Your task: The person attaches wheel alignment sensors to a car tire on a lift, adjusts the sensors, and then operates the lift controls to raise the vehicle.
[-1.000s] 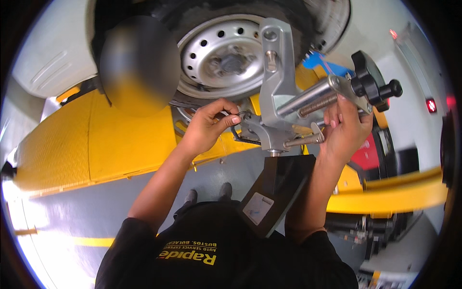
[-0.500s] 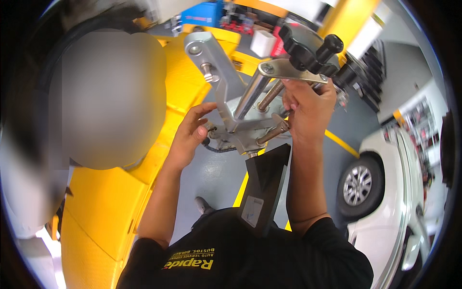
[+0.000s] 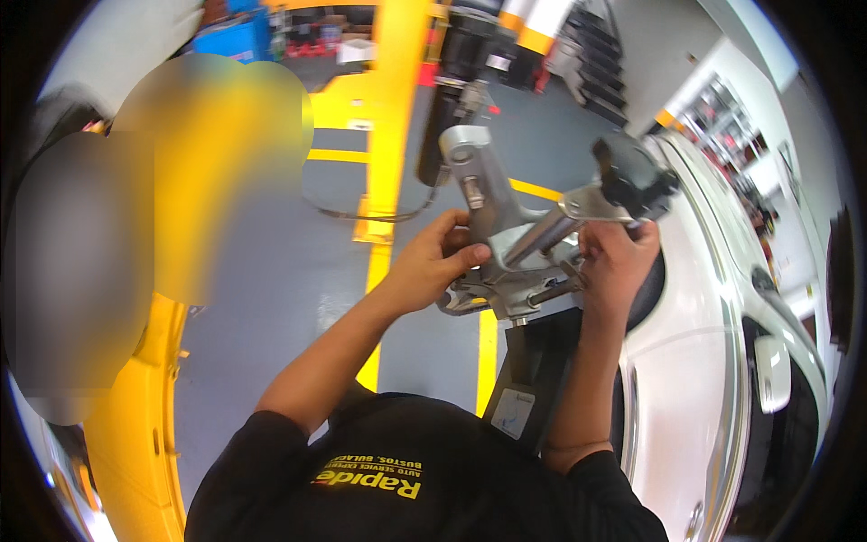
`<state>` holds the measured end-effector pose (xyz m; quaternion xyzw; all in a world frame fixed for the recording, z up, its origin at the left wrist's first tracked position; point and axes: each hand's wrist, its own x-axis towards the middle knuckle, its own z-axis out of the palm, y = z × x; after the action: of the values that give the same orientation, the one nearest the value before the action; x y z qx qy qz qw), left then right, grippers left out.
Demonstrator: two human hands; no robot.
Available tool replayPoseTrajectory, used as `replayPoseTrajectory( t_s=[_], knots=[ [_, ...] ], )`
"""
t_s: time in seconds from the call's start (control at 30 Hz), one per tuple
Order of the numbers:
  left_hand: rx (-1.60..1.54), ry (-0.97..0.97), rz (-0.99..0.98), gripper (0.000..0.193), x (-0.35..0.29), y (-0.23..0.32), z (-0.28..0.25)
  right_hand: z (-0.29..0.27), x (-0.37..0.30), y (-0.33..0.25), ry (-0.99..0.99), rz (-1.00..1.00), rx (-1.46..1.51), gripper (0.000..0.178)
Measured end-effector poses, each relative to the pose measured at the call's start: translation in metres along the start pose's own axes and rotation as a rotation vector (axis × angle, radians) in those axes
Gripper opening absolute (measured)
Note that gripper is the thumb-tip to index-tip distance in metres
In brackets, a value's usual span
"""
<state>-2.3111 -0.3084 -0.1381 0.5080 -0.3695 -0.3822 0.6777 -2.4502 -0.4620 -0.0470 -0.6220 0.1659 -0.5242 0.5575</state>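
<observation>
In front of my chest I hold up a silver metal wheel clamp (image 3: 492,194) with round rods and an arm that points up and away. A black star-shaped knob (image 3: 628,172) tops its right end. From its lower end a dark flat plate (image 3: 542,357) with a white label hangs toward my body. My left hand (image 3: 438,262) grips the clamp's left side, thumb on the near face, the other fingers partly hidden behind it. My right hand (image 3: 619,262) is closed around the right side below the knob, and its fingertips are partly covered by the rods.
A white car (image 3: 686,361) stands close on my right. Ahead rises a yellow post (image 3: 397,108), with a hose (image 3: 370,217) curving near its base. Yellow equipment (image 3: 149,406) is at the left, beside blurred-out areas. A blue box (image 3: 230,41) sits far back.
My left hand, earlier with fingers apart at the clamp's side, now grips it. The view has swung right and the clamp has come nearer the white car; the yellow equipment has slid left.
</observation>
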Motion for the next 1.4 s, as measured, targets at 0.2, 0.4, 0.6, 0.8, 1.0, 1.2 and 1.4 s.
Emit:
replayPoseTrajectory(
  t_s=[0.2,0.4,0.6,0.8,1.0,1.2,1.4],
  knots=[
    [0.646,0.024,-0.040,0.022,0.093,0.044,0.083,-0.115,0.071,0.027,0.010,0.060,-0.299,0.026],
    [0.623,-0.215,1.197,0.022,0.311,0.052,0.178,-0.172,0.164,0.081,-0.061,0.153,-0.232,0.033],
    [0.969,-0.414,0.880,0.026,0.475,0.027,0.208,-0.213,0.305,0.160,-0.146,0.160,-0.231,0.031],
    [1.479,-0.065,0.868,0.040,0.600,0.049,0.190,-0.215,0.462,0.231,-0.008,0.180,0.097,0.018],
    [1.184,-0.423,0.886,0.040,0.745,0.048,0.212,-0.245,0.633,0.317,-0.037,-0.232,-0.039,0.017],
    [1.631,-0.091,0.755,0.054,0.930,0.054,0.172,-0.206,0.799,0.411,-0.324,0.217,0.366,0.023],
    [1.715,-0.151,-0.173,0.048,0.988,0.081,0.118,-0.142,0.906,0.509,-0.486,0.232,0.192,0.021]
  ],
)
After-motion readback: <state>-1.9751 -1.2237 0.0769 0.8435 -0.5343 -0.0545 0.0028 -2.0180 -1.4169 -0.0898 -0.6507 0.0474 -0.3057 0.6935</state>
